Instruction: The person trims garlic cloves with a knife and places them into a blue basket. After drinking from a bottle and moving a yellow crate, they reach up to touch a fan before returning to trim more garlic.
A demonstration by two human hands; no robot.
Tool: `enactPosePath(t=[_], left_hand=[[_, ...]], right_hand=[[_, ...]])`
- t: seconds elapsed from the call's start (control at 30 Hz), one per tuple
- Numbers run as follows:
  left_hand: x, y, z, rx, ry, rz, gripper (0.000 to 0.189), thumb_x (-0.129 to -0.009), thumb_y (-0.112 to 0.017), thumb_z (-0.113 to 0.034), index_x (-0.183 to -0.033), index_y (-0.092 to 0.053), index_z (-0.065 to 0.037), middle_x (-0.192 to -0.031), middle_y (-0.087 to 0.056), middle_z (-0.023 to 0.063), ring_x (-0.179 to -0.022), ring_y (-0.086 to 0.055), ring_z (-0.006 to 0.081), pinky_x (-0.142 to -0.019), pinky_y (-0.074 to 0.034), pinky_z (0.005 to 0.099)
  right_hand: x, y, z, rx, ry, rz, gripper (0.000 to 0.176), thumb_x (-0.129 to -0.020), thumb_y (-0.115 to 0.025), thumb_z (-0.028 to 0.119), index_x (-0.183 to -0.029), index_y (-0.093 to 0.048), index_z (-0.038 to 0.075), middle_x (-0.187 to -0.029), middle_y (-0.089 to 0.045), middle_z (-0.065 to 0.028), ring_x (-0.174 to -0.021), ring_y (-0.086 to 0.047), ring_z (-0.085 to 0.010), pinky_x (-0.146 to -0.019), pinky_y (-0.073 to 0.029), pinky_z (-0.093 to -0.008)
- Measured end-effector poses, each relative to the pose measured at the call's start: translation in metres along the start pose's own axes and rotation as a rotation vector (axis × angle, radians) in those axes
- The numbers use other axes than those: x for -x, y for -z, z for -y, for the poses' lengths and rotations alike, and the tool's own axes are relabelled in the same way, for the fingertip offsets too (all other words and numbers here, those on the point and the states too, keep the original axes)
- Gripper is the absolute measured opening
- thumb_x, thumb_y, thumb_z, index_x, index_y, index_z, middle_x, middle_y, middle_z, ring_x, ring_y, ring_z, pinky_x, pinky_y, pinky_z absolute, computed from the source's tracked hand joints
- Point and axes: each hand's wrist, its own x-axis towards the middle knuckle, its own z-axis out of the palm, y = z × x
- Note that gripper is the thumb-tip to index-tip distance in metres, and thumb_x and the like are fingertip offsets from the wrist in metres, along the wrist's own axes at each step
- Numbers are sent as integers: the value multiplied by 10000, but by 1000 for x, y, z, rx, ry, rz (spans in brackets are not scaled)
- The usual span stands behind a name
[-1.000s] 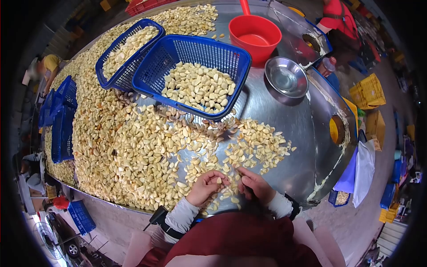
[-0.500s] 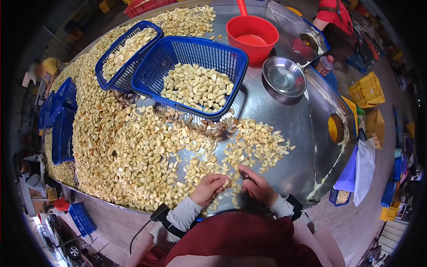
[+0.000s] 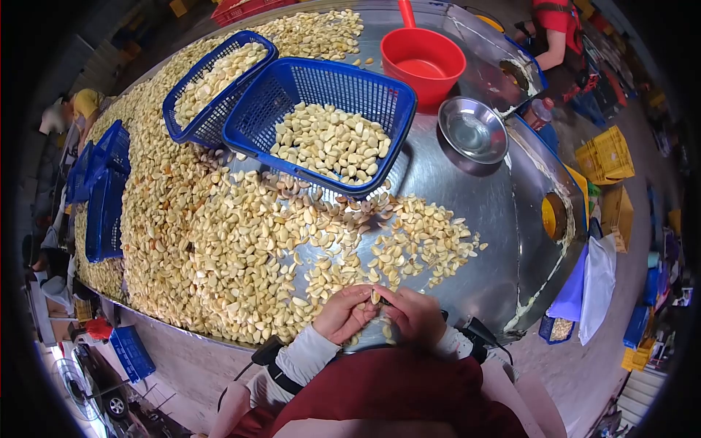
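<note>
In the head view, my left hand point(image 3: 345, 314) is closed in a pinch on one pale clove point(image 3: 375, 297), which looks like peeled garlic. My right hand point(image 3: 416, 315) meets it from the right, its fingertips at the same clove. Its fingers are curled round a small dark tool point(image 3: 444, 315), mostly hidden by the hand; the blade or tip cannot be made out. Loose garlic cloves point(image 3: 241, 255) cover the metal table point(image 3: 482, 270) in front of and to the left of my hands. A smaller heap point(image 3: 423, 237) lies just beyond them.
A blue basket point(image 3: 321, 69) with cloves stands ahead, beside another filled blue basket point(image 3: 175, 131). Behind are a red dipper point(image 3: 423, 69) and a metal bowl point(image 3: 473, 130). The table has round holes along its right side. Other people point(image 3: 556, 33) stand at the far edges.
My right hand has moved left and come up against my left hand, so both now meet at the clove. The view has shifted slightly.
</note>
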Motion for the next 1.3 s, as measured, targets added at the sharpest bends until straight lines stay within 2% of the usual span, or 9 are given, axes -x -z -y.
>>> enactPosePath(t=[0.07, 0.13, 0.4, 0.47, 0.5, 0.6, 0.73, 1.17, 1.3], left_hand=[[-5, 7, 3, 40, 9, 21, 207, -951, -489, -81, -1104, -551, 43, -936, -617, 118, -801, -594, 172, -752, -506, 288], [-11, 13, 7, 132, 56, 193, 147, -941, -514, -101, -1039, -553, 1, -919, -598, 103, -823, -575, 183, -768, -485, 301], [-21, 4, 6, -236, -17, 106, 164, -853, -643, -79, -996, -577, -33, -894, -597, 81, -833, -590, 192, -753, -487, 312], [-23, 9, 16, -1775, -445, 304, 160, -826, -658, -99, -957, -607, -24, -867, -587, 81, -789, -598, 222, -688, -495, 317], [-21, 10, 26, -2076, -586, 304, 129, -816, -637, -136, -872, -609, -23, -796, -550, 93, -734, -586, 265, -630, -491, 346], [-33, 35, 52, -2188, -629, 203, 128, -827, -598, -164, -824, -586, -36, -740, -516, 98, -706, -574, 282, -609, -484, 383], [-31, 24, 49, -2403, -704, 430, 105, -816, -570, -155, -823, -569, -51, -731, -515, 94, -705, -571, 277, -590, -478, 386], [-20, 26, 22, -2131, -697, 185, 257, -797, -608, -38, -1051, -619, -78, -814, -559, 101, -703, -593, 255, -610, -490, 342], [-18, 25, 3, -1281, -401, -114, 262, -769, -655, 21, -1024, -647, -39, -899, -596, 92, -708, -595, 204, -652, -489, 291]], right_hand=[[-1, -2, -3, 37, 13, -11, 464, -899, -556, 179, -1338, -475, 52, -762, -572, -64, -611, -577, -207, -543, -464, -324], [0, -6, -7, -1073, -478, 161, 440, -938, -514, 176, -1357, -462, 50, -757, -554, -15, -563, -506, -97, -522, -418, -240], [10, 1, -24, -1206, -574, 76, 528, -961, -461, 163, -1462, -302, 118, -753, -519, 5, -534, -433, -40, -500, -383, -182], [13, 1, -33, -1047, -542, -26, 537, -965, -451, 158, -1474, -279, 146, -747, -514, 5, -528, -430, -37, -485, -380, -179], [16, 1, -39, -988, -544, 5, 528, -971, -446, 160, -1473, -285, 165, -736, -513, 4, -513, -420, -38, -466, -373, -180], [18, 2, -45, -935, -589, 5, 511, -981, -438, 168, -1470, -293, 171, -714, -509, 4, -484, -405, -39, -439, -367, -182], [21, 3, -58, -988, -701, -125, 494, -990, -415, 172, -1465, -286, 127, -715, -502, 12, -498, -401, -38, -462, -375, -181], [18, -2, -50, -1008, -617, -152, 486, -973, -435, 153, -1439, -317, 78, -730, -514, -15, -460, -396, -41, -424, -358, -183], [20, 0, -51, -995, -646, -154, 447, -971, -456, 165, -1400, -383, 65, -729, -509, -4, -470, -401, -38, -431, -357, -180]])
